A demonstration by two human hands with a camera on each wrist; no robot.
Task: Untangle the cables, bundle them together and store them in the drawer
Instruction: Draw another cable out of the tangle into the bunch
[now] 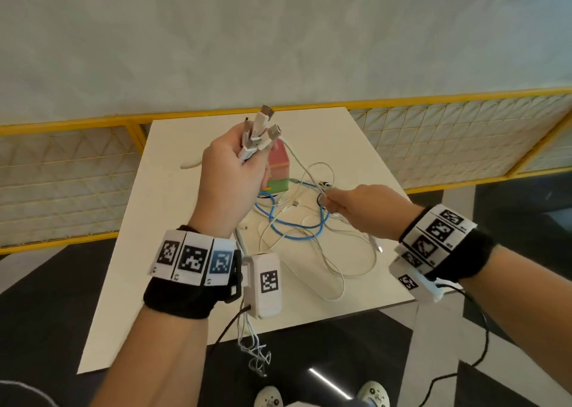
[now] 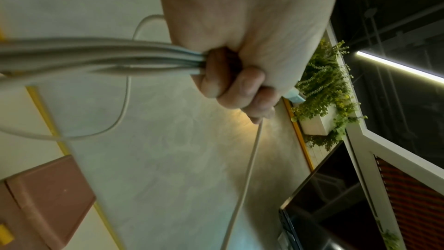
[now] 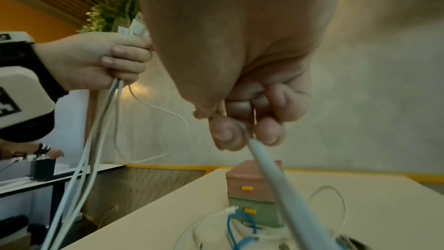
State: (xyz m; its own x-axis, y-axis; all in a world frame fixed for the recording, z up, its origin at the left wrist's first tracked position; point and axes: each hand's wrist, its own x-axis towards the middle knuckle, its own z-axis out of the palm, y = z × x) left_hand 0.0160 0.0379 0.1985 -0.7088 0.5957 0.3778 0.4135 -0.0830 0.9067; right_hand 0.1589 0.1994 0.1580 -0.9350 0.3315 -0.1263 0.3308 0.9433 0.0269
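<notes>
Left hand [image 1: 230,171] clenched around a bunch of white cable ends [image 1: 258,134] held high, right hand [image 1: 360,203] pinching one white cable [image 1: 305,166], loose cables [image 1: 297,230] mid-table [image 1: 173,220], small drawer box [image 1: 280,166] toward the far edge

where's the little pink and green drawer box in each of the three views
Head: drawer box at centre on the table, partly hidden behind the left hand.
Left wrist: only its pink top, bottom left corner.
Right wrist: low centre-right, behind the cable pinched by the right hand.
Shared landmark: the yellow rail behind the table.
</notes>
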